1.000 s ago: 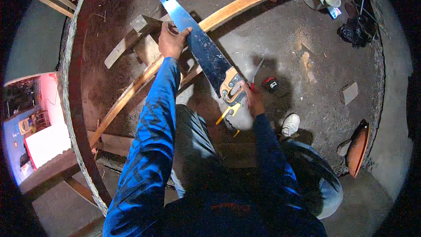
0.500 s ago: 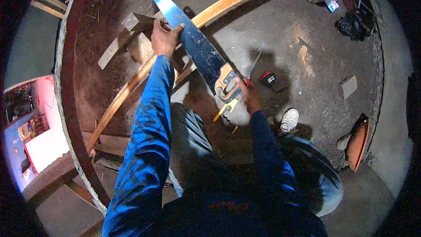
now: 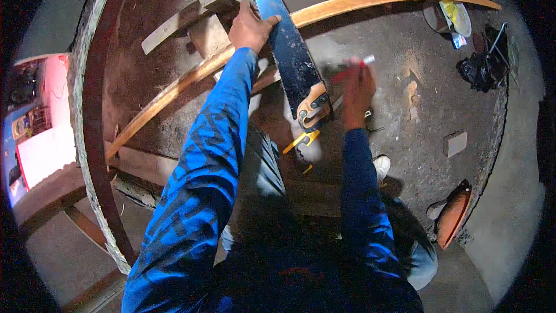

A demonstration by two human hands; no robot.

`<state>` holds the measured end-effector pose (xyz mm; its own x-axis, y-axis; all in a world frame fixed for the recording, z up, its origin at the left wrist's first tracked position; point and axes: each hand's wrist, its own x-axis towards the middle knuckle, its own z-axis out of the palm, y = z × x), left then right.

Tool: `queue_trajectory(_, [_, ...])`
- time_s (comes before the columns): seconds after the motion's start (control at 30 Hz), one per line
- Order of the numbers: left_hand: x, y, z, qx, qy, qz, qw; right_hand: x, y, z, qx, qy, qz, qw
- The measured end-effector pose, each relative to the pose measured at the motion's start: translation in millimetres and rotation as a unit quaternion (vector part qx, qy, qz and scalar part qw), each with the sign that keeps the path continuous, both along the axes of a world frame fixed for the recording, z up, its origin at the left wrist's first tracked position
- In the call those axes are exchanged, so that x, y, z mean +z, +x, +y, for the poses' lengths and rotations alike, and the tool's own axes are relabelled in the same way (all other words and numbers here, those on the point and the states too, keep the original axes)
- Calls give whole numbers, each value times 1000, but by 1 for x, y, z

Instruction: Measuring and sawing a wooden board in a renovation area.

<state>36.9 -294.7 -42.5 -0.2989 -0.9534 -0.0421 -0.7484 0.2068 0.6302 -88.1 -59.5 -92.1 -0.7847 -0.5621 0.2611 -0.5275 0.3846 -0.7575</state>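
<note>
Grey, dusty floor (image 3: pixel 420 133) spreads below me, with a long wooden strip (image 3: pixel 359 3) stretched over it. Across that strip slants a handsaw (image 3: pixel 293 49), its tan handle (image 3: pixel 316 94) toward the worker (image 3: pixel 278 284). The left hand (image 3: pixel 250 30), right by the strip, pinches the saw by its toothed edge. On the worker's side of the strip, the right hand (image 3: pixel 358 91) is closed around something red (image 3: pixel 351 71), too blurred to name. Wood blocks (image 3: pixel 209 36) sit beside the strip's far edge; a black bag (image 3: pixel 476 72) lies near its right end.

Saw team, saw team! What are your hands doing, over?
Left hand: gripping saw blade. Right hand: holding something red, blurred, apart from saw handle. Long wooden strip crosses behind the blade.
</note>
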Motion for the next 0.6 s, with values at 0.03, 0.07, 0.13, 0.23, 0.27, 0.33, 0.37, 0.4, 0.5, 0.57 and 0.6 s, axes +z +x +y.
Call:
queue_trajectory(0.03, [5,-5,4,-7,3,-9,1000,25,-1,-15,34,-21,94,995])
queue_trajectory(0.07, [4,-3,2,-1,2,-9,1000,44,2,-34,40,-23,94,994])
queue_trajectory(0.13, [0,-6,-1,-6,25,-20,999,69,5,-61,94,36,204,974])
queue_trajectory(0.23, [2,-11,7,4,17,-16,1000,74,10,-87,130,-169,-104,971])
queue_trajectory(0.27, [2,-12,8,1,9,-8,1000,70,8,-89,132,-168,-103,971])
queue_trajectory(0.33, [1,-15,7,-4,34,-1,999,59,6,-88,119,-118,-140,976])
queue_trajectory(0.37, [2,-12,4,-3,30,-13,999,57,11,-90,119,-117,-156,974])
queue_trajectory(0.4, [2,-10,2,-3,26,-24,999,56,13,-91,122,-120,-159,972])
queue_trajectory(0.5, [1,-9,0,7,11,-31,999,53,17,-91,127,-107,-130,978])
queue_trajectory(0.57, [1,-10,0,7,15,-35,999,52,18,-89,130,-80,-156,976])
queue_trajectory(0.6, [3,-10,1,6,17,-37,999,51,18,-88,129,-78,-157,976])
